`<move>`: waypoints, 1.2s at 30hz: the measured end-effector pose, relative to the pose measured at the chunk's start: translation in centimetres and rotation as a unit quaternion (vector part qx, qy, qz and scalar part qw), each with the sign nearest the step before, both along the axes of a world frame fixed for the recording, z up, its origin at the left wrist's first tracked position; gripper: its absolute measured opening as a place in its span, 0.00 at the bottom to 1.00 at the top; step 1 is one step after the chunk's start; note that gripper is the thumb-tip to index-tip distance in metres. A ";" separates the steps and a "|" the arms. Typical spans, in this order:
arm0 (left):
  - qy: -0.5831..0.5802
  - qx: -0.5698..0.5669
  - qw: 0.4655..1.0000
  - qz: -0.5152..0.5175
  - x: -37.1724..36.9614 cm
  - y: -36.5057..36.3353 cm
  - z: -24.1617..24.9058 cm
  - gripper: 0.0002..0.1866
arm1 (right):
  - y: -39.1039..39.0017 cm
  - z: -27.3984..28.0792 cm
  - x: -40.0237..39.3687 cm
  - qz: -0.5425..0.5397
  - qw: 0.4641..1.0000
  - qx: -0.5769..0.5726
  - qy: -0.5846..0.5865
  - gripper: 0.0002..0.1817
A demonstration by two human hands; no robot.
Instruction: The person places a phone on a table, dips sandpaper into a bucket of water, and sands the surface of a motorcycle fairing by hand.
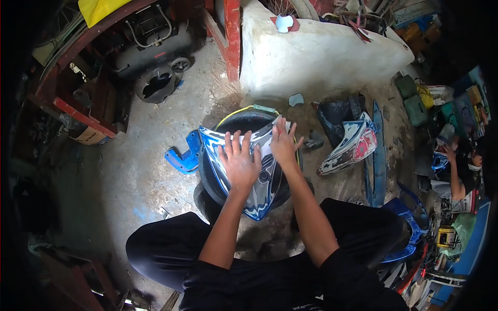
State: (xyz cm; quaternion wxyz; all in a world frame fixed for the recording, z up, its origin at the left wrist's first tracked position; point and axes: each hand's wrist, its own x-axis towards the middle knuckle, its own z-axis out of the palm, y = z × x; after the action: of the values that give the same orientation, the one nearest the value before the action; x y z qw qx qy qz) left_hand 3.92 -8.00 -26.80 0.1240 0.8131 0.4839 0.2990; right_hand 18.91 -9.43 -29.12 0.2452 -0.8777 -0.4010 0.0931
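Note:
A V-shaped motorcycle fairing panel (pixel 258 199), patchy blue, white and grey, lies across the top of a dark bucket (pixel 207 182) between my knees. My left hand (pixel 241 163) rests flat on the panel's upper middle, fingers spread. On the panel's upper right arm lies my right hand (pixel 283 147), its fingers stretched out toward the far edge. Whether anything thin sits under the right fingertips is hidden. The bucket's yellow handle (pixel 234 112), with a pale green grip, curves behind the panel.
A blue plastic part (pixel 185 154) lies left of the bucket. To the right are a white, blue and red fairing piece (pixel 350 144), a dark panel (pixel 334 118) and a long blue strip (pixel 377 155). A white wall (pixel 316 59) stands ahead. Another person (pixel 456 173) works at far right.

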 end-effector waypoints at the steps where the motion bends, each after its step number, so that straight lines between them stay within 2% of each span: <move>1: -0.001 0.001 1.000 0.004 0.0 0.0 0.0 0.25 | -1.2 -0.3 -1.1 0.007 1.000 0.004 -0.019 0.31; 3: 0.001 -0.003 1.000 -0.001 -0.1 0.1 -0.2 0.25 | -5.1 1.0 -5.0 0.025 1.000 -0.008 -0.001 0.31; 5: 0.006 -0.002 1.000 0.004 -0.1 0.3 -0.1 0.26 | -5.8 0.9 -6.0 0.044 0.999 -0.024 0.020 0.31; 8: 0.011 -0.005 1.000 -0.007 -0.1 -0.1 -0.2 0.25 | -4.0 -0.1 -4.1 0.030 0.999 0.016 -0.035 0.31; 13: 0.006 0.005 1.000 -0.005 0.0 -0.1 0.1 0.25 | -0.4 0.6 0.2 0.001 1.000 -0.009 0.001 0.30; 19: 0.000 0.004 1.000 -0.006 0.0 0.2 -0.3 0.25 | -6.9 0.3 -6.1 0.038 0.999 -0.007 -0.037 0.30; 22: 0.004 -0.006 1.000 -0.005 0.2 0.0 0.1 0.25 | -3.4 0.0 -3.5 0.030 0.998 0.033 -0.043 0.30; 25: 0.004 0.004 1.000 -0.010 0.2 0.1 -0.1 0.25 | 0.4 0.4 0.0 0.001 1.000 0.014 -0.023 0.29; 28: 0.003 0.006 1.000 -0.005 0.3 -0.1 -0.1 0.25 | -0.9 -0.6 -1.5 -0.002 0.998 0.050 -0.035 0.29; 32: 0.027 -0.001 1.000 -0.003 0.0 0.2 -0.3 0.26 | -6.4 0.6 -6.8 0.027 1.000 0.012 -0.002 0.30; 36: 0.029 -0.008 0.999 -0.012 0.1 -0.2 -0.2 0.26 | -2.5 -0.1 -3.2 0.011 0.999 0.043 -0.028 0.30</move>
State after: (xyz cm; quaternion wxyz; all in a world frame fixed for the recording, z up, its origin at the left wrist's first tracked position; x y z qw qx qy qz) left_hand 3.99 -8.24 -27.01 0.1200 0.8262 0.4794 0.2704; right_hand 15.69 -11.90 -29.19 0.2703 -0.8643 -0.4207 0.0544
